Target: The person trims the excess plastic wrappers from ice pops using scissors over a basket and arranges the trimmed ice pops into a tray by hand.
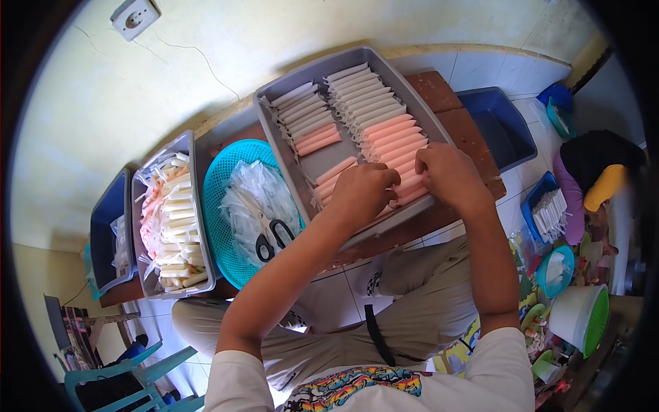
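A grey tray (266, 113) holds rows of slim, plastic-wrapped sticks, likely ice pops in tubes. White sticks (358, 93) lie toward the far end, pink sticks (391, 137) nearer me. My left hand (364, 192) is over the tray's near part, its fingers curled and pinched at the left end of a pink stick (410, 184). At that stick's right end, my right hand (449, 175) has its fingers bent and closed. The fingertips partly hide the stick. Left of the tray, scissors (264, 223) rest on clear plastic bags (250, 185) in a turquoise basket (214, 206).
A second grey tray (199, 237) is heaped with cream and pink wrapped sticks. Beyond it stands a dark blue tray (103, 268). Under everything is a brown wooden bench (473, 137). At right, another person's purple sleeve (568, 185) shows near a blue basket (532, 206) of white sticks.
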A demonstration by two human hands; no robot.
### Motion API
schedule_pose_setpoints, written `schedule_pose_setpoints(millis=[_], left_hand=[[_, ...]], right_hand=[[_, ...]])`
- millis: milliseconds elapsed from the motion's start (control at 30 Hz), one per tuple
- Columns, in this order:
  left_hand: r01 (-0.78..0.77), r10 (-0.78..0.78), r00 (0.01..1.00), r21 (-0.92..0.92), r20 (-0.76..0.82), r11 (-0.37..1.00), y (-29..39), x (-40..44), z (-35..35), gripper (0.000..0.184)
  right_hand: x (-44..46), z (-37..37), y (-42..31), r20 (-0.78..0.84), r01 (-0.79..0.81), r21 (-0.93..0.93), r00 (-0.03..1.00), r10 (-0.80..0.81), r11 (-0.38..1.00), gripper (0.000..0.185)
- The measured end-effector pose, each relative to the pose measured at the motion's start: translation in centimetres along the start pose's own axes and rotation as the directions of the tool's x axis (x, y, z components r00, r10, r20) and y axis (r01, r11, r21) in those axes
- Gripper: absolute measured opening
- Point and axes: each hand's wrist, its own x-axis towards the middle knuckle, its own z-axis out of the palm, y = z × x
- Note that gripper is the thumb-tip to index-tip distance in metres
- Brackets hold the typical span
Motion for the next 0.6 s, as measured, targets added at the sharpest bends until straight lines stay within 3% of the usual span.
schedule_pose_setpoints(millis=[367,433,600], left_hand=[[-0.035,0.035,0.999,-0.034,0.007,0.999,-0.4,-0.4,0.4,0.018],[0.0,-0.002,1.0,-0.112,-0.024,0.994,-0.6,-0.7,0.6,0.018],[0.047,-0.048,0.999,-0.091,-0.009,0.995,-0.5,-0.7,0.1,0.021]], right_hand=[[0.1,1.1,-0.5,-0.093,-0.095,-0.159,0.992,0.081,0.983,0.009],[0.2,1.2,-0.2,-0.068,-0.086,-0.156,0.995,0.076,0.984,0.009],[-0.5,-0.4,-0.6,-0.013,-0.095,-0.024,0.995,0.094,0.995,0.014]])
